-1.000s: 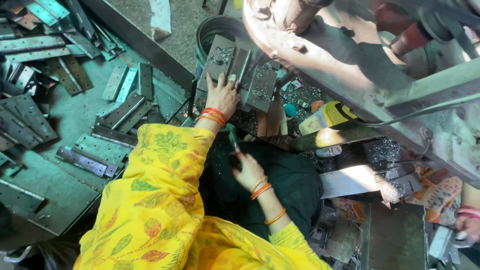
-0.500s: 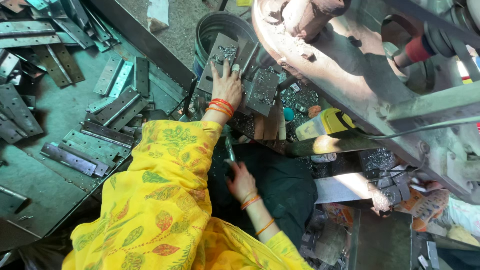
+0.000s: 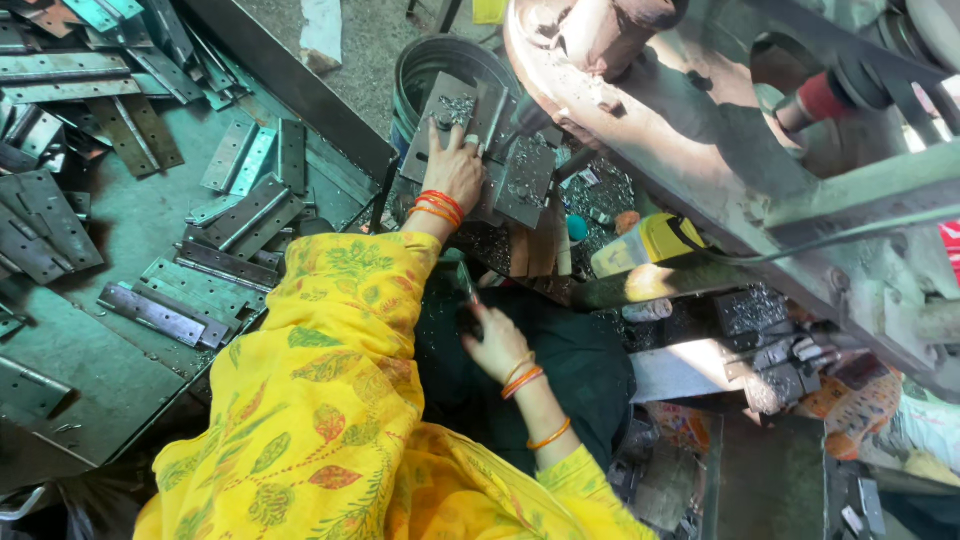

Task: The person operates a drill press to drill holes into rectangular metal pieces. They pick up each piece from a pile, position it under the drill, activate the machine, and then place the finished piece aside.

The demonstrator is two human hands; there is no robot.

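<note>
Grey steel plate (image 3: pixel 452 118) under flat, spread left hand (image 3: pixel 455 170); right hand (image 3: pixel 495 343) pinching dark thin tool (image 3: pixel 466 290).

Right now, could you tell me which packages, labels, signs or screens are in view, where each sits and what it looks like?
Yellow container: right of the left hand, under the machine frame; rounded, yellow with a dark band.
Printed wrapper: lower right, by the small metal parts; crumpled, orange and white.
Red patch: far right edge; cut off, too little shows to tell its kind.
No screens or signs are visible.
</note>
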